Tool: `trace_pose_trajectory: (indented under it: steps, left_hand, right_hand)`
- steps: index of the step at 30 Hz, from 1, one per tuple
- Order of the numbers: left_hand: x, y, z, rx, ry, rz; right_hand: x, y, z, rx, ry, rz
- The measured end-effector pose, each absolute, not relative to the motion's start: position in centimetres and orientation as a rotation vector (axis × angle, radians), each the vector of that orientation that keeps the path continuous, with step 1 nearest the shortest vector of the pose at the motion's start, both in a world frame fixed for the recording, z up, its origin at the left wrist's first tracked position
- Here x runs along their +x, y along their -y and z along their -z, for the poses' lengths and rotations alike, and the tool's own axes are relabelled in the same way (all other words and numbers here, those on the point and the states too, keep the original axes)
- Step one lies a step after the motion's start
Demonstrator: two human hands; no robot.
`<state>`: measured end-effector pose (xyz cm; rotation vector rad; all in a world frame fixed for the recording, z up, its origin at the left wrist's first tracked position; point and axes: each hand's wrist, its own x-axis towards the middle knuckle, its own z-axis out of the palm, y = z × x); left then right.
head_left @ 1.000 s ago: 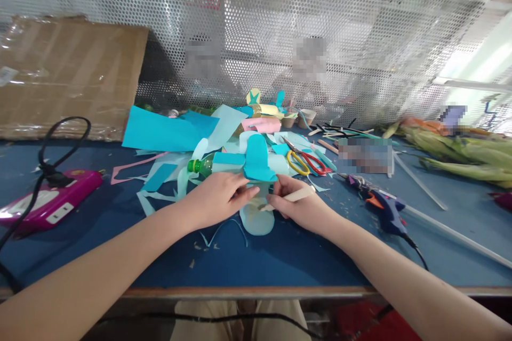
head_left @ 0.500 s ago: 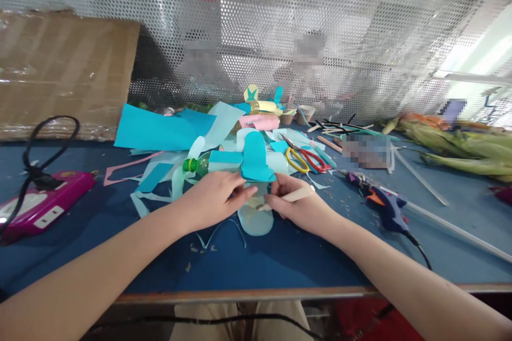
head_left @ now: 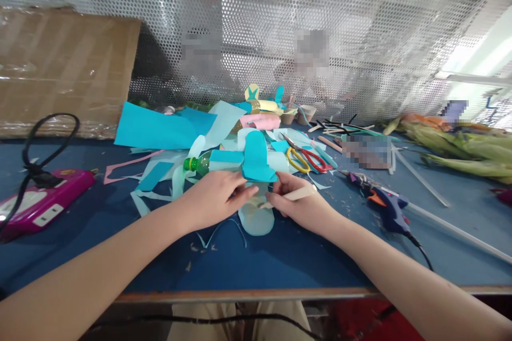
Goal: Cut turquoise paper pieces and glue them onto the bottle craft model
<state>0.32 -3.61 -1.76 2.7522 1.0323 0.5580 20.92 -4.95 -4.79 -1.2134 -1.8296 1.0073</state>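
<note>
While the pink power strip (head_left: 44, 200) lies well off to the left, the left hand (head_left: 212, 200) presses its closed fingers onto the pale blue paper piece (head_left: 256, 213) lying between both hands, beside the plastic bottle (head_left: 224, 162). That bottle's long axis runs left to right just beyond the fingertips, nearer the left hand. The right hand (head_left: 298, 205) pinches a wooden stick (head_left: 294, 195) against the paper, with the glue gun (head_left: 384, 205) near on its right.

since a second ago, only the view has shifted slightly.
</note>
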Motion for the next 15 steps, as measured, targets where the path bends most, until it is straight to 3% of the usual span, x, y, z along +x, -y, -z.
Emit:
trace_pose_trajectory:
  steps: [15]
  left_hand:
    - [0.32,3.57,1.80,2.753,-1.038,-0.567]
  right_hand:
    - [21.00,5.06,4.78,-1.207,1.847,-1.039]
